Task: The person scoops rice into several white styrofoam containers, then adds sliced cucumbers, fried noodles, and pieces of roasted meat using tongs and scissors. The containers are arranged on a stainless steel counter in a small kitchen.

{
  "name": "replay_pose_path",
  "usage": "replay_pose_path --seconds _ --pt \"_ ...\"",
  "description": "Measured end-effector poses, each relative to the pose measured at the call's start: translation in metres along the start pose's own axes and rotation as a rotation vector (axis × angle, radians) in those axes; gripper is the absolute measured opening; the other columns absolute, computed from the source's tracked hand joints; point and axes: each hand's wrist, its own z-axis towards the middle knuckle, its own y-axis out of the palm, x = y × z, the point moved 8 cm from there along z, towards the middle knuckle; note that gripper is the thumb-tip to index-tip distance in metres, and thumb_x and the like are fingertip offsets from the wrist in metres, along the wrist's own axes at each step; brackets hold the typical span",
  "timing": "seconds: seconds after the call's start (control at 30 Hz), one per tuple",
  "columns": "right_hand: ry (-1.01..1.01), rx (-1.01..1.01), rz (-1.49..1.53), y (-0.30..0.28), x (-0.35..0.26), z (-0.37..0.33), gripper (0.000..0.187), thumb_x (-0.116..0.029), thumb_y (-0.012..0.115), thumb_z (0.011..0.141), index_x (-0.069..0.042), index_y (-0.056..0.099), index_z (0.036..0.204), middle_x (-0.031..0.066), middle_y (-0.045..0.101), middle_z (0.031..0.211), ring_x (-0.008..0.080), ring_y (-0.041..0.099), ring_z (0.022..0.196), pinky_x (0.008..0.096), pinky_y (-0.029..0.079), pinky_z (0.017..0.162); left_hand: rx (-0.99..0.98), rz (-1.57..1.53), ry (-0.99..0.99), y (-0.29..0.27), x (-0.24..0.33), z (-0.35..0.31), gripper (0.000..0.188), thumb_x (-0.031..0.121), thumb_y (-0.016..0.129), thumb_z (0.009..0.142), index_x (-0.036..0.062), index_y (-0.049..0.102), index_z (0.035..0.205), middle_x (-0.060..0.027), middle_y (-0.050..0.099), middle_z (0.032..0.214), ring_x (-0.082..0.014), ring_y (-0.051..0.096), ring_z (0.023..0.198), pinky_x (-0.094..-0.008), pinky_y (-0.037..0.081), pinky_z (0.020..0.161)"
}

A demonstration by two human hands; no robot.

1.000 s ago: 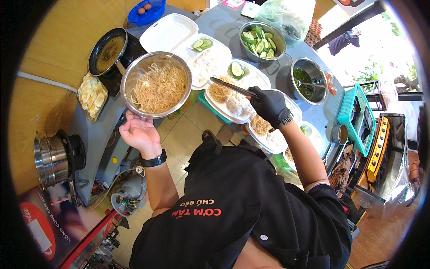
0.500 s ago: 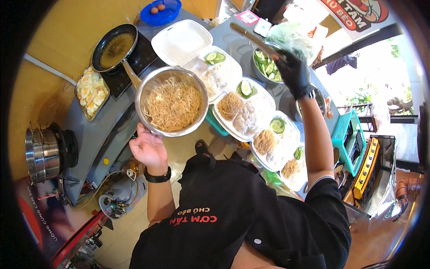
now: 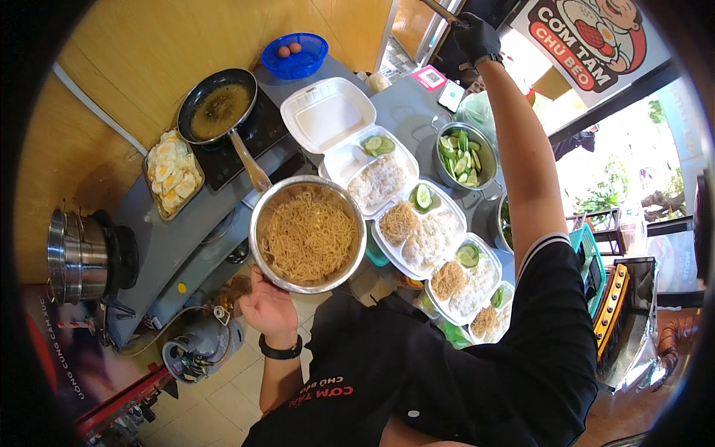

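My bare left hand [image 3: 269,304] holds a round metal bowl [image 3: 316,286] from below at its near left edge, the fingers partly hidden beneath it. Brown noodles [image 3: 307,235] fill the bowl. My right hand [image 3: 477,37], in a black glove, is raised at the far right and closed around a long brown stick-like utensil [image 3: 439,9], whose far end is cut off by the picture's edge. Right of the bowl, a row of white foam boxes [image 3: 328,118] holds rice [image 3: 378,180], cucumber slices [image 3: 380,145] and, in several, noodles [image 3: 398,222].
A frying pan [image 3: 221,112] with oily residue sits on a black cooktop, its handle pointing toward the bowl. Fried eggs [image 3: 173,175] fill a tray beside it. Farther back are a blue basket [image 3: 294,67] and a pot [image 3: 485,177] of cut cucumber. A gas cylinder [image 3: 201,346] stands lower left.
My right hand has risen away from the cucumber pot toward the far edge, with the utensil. The left hand still holds the bowl, and the whole view has shifted.
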Motion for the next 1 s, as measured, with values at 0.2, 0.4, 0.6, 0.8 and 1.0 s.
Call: replay_pose_path --seconds 0.2,0.4,0.6,0.8,1.0 --pt "-0.020 0.025 -0.037 0.031 0.015 0.050 0.033 -0.045 0.061 0.082 -0.023 0.069 0.105 0.0105 0.069 0.097 0.0310 0.066 0.090 0.0405 0.051 0.078 0.037 0.030 0.029 -0.003 0.009 -0.001 0.053 0.038 0.035 0.077 0.0003 0.047 0.112 -0.0121 0.051 0.118 -0.0235 0.045 0.116 -0.0394 0.032 0.102" --pt "0.081 -0.087 -0.037 0.053 0.004 0.059 0.033 -0.045 0.055 0.082 -0.023 0.069 0.102 0.0119 0.068 0.099 0.0309 0.065 0.096 0.0426 0.050 0.083 0.071 0.024 0.047 -0.009 0.014 -0.007 0.057 0.038 0.036 0.078 0.0003 0.046 0.119 -0.0124 0.050 0.125 -0.0244 0.044 0.121 -0.0392 0.031 0.104" --pt "0.137 -0.161 -0.077 0.091 0.011 0.072 0.039 -0.049 0.055 0.081 -0.020 0.069 0.103 0.0119 0.069 0.100 0.0306 0.065 0.095 0.0419 0.050 0.082 0.150 0.067 0.003 -0.006 0.012 -0.005 0.060 0.037 0.036 0.075 -0.0006 0.045 0.121 -0.0133 0.050 0.125 -0.0248 0.045 0.120 -0.0391 0.033 0.104" --pt "0.186 -0.173 -0.093 0.121 0.021 0.091 0.052 -0.055 0.057 0.077 -0.017 0.067 0.111 0.0120 0.069 0.104 0.0286 0.064 0.101 0.0405 0.049 0.086 0.018 0.121 0.017 0.005 0.006 0.016 0.064 0.042 0.036 0.078 -0.0012 0.042 0.124 -0.0134 0.046 0.132 -0.0253 0.041 0.125 -0.0401 0.029 0.107" --pt "-0.028 -0.232 0.379 0.082 -0.026 0.065 0.043 -0.024 0.054 0.081 -0.006 0.058 0.120 0.0108 0.063 0.099 0.0207 0.060 0.086 0.0306 0.049 0.074 0.003 0.034 0.012 0.025 -0.001 0.044 0.070 0.042 0.039 0.076 -0.0026 0.040 0.130 -0.0146 0.043 0.137 -0.0275 0.037 0.130 -0.0412 0.027 0.109"
